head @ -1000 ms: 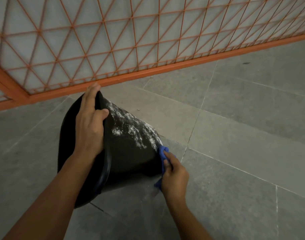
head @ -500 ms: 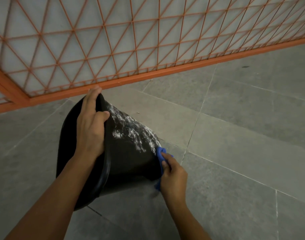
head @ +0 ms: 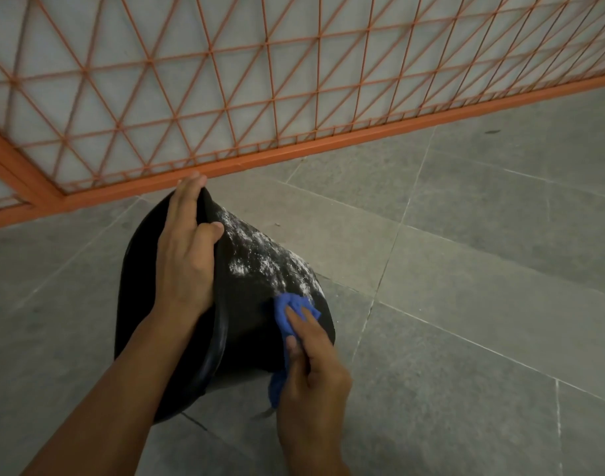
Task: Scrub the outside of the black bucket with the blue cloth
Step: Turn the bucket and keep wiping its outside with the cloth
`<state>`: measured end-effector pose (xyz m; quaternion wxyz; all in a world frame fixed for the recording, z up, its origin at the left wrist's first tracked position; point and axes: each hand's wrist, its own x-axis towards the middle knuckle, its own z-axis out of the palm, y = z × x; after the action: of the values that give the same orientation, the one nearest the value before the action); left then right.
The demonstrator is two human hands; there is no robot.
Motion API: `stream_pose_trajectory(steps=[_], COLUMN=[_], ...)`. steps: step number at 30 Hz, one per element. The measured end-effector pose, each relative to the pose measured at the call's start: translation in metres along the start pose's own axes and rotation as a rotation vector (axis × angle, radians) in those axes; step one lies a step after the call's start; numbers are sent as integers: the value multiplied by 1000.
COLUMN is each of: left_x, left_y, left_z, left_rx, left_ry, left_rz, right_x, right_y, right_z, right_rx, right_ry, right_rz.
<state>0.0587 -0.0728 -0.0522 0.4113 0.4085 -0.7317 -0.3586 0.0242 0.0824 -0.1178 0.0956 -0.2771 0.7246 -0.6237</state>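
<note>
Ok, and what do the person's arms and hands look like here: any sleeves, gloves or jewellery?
Both forearms are bare as far as the frame shows: no sleeves in view. The left hand and right hand wear no gloves, and no rings, watch or bracelets are visible.

A single wide-angle view is taken from head height, aimed forward and down. The black bucket point(head: 259, 304) is framed close at centre, the grey tiled floor point(head: 466, 304) beyond, the orange lattice fence point(head: 294, 80) farthest.

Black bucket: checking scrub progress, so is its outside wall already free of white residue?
No, white residue still speckles the black bucket above the blue cloth.
</note>
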Motion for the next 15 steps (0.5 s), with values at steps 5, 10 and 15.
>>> stream_pose_trajectory(steps=[5, 10, 15], left_x=[-1, -1, -2], left_y=[-1, -5, -5], left_z=[-3, -7, -5], left_rx=[-14, -25, -35], left_ry=[25, 8, 25], left_rz=[-10, -10, -11], right_x=[33, 17, 58], right_y=[5, -13, 12], right_z=[-7, 0, -8], right_rx=[38, 44, -20], right_ry=[-85, -141, -248], right_rz=[146, -75, 161])
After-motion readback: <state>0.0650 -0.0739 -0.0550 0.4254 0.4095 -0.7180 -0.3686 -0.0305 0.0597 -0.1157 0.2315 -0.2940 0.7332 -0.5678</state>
